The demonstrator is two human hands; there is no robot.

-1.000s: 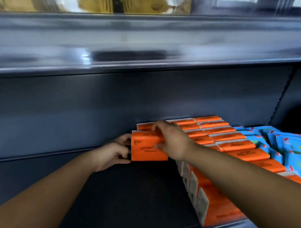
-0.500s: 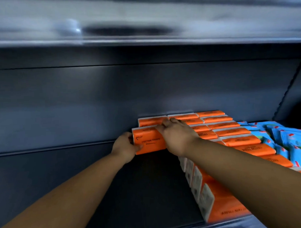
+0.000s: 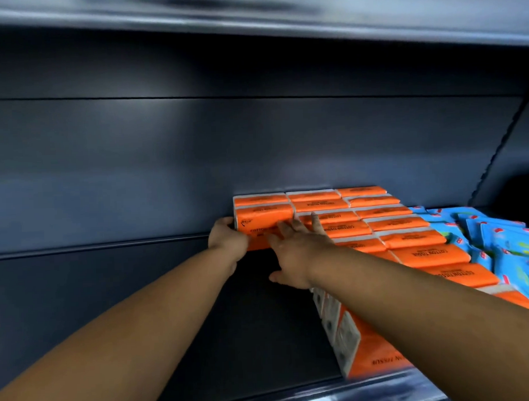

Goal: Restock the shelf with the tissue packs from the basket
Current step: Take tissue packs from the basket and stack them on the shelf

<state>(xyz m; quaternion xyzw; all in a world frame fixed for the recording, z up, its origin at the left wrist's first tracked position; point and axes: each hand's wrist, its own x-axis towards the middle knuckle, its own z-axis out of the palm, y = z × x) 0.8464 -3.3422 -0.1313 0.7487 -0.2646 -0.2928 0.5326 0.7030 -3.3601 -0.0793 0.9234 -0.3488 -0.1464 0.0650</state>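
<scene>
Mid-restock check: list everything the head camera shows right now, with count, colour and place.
front orange pack: one, orange, front of the leftmost column, against the pack behind it.
other orange packs: more than a dozen, orange with white ends, in columns from the back panel to the shelf's front edge.
blue packs: several, count unclear, blue, right of the orange ones, leaning unevenly.
shelf: one, dark grey, under the packs.
back panel: one, dark grey, behind the packs.
upper shelf: one, grey, overhead, blurred.
basket: not in view.
left hand: one, grips the front orange pack's left end.
right hand: one, fingers straight and spread, presses that pack's front.
</scene>
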